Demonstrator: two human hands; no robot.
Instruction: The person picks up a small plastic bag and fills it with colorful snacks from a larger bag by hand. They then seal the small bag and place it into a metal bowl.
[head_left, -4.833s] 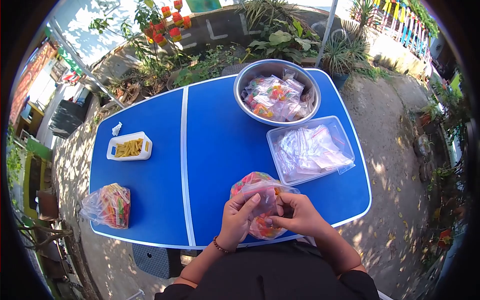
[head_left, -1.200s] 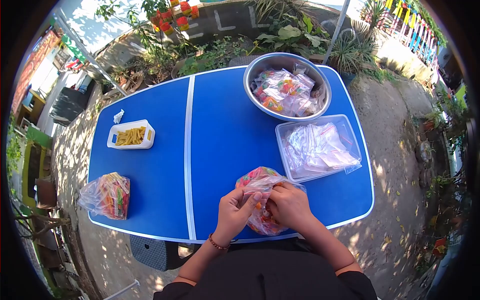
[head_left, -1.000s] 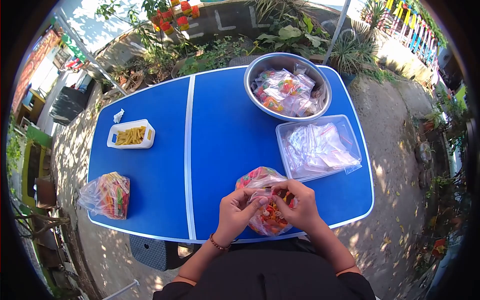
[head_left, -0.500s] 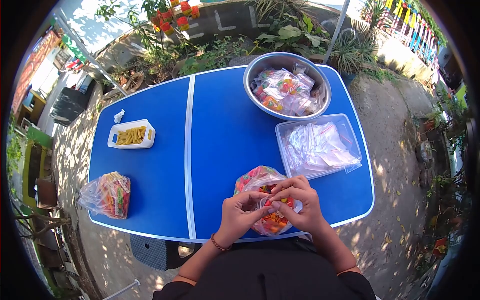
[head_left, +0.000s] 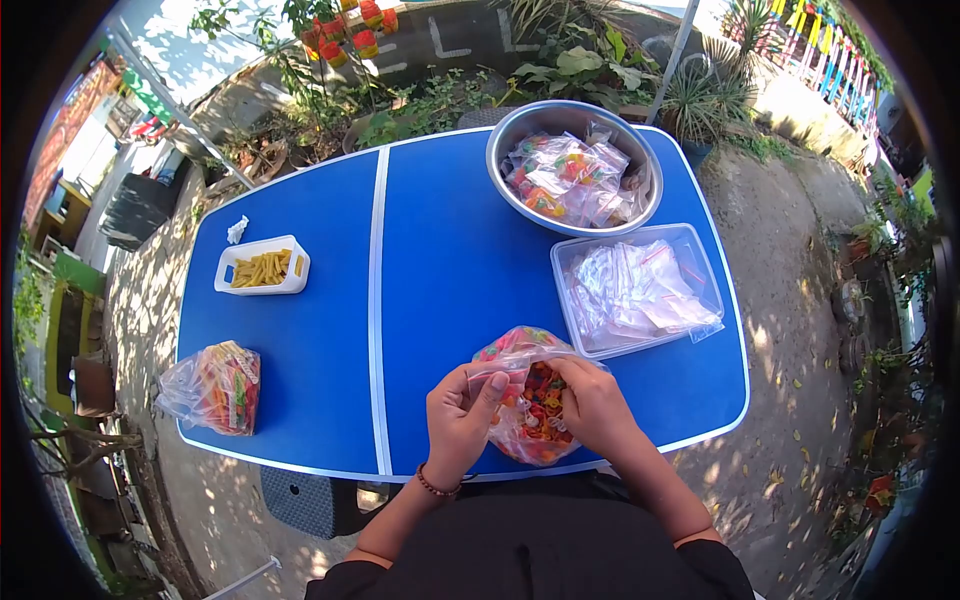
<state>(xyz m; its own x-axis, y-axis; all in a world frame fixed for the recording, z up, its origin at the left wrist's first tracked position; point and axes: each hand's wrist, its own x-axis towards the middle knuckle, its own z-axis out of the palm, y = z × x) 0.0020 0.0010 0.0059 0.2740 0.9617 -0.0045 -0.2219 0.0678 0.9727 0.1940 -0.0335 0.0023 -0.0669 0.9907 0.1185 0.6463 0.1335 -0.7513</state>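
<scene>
A large clear bag of small colourful pieces (head_left: 540, 425) stands open at the table's front edge. At its left side my left hand (head_left: 462, 415) pinches a small clear plastic bag (head_left: 508, 378) between thumb and fingers. Over the large bag's right side, my right hand (head_left: 592, 402) points down with its fingers bent together at the pieces; its fingertips are partly hidden. Behind the hands, a clear tub (head_left: 568, 322) holds a pile of flat plastic bags (head_left: 635, 290). Beyond it a metal bowl (head_left: 500, 185) holds filled small bags (head_left: 575, 175).
The blue table (head_left: 450, 270) has a white centre strip. On its left half are a white basket (head_left: 285, 288) of yellowish sticks, a crumpled white scrap (head_left: 238, 230) and another filled plastic bag (head_left: 225, 390). A dark stool (head_left: 300, 500) is below the front edge.
My hands have moved apart from their meeting point above the large bag. The left went left with the small bag; the right went down to the pieces.
</scene>
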